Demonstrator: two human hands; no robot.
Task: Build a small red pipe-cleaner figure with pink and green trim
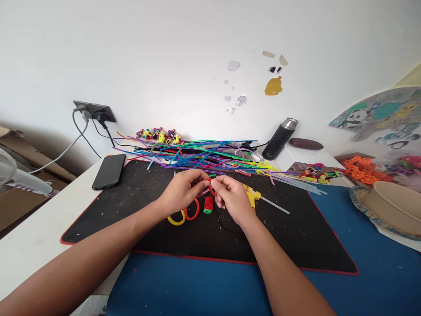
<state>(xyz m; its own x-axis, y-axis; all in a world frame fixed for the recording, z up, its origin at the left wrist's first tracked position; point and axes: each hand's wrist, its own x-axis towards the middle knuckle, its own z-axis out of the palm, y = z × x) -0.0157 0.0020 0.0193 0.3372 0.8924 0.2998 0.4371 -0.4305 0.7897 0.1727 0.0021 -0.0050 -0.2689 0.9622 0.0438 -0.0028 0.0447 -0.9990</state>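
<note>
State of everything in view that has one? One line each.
Left hand, pinching red strand
Right hand, pinching same strand
Red-and-green coil, wound
Scissors, open or shut unclear
Glue gun, stick protruding
Phone, lying flat, dark
Flask, capped
Wall socket, plugs in
Pipe cleaners, loosely heaped

1. Your bare left forearm enters from the lower left corner, slanting up and to the right.
2. Your bare right forearm rises from the lower right, slanting left.
3. Your bare left hand, back uppermost, pinches thumb to forefinger.
4. Your bare right hand mirrors that pinch, its lower fingers curled under.
5. Both hands' fingertips nearly meet.
</note>
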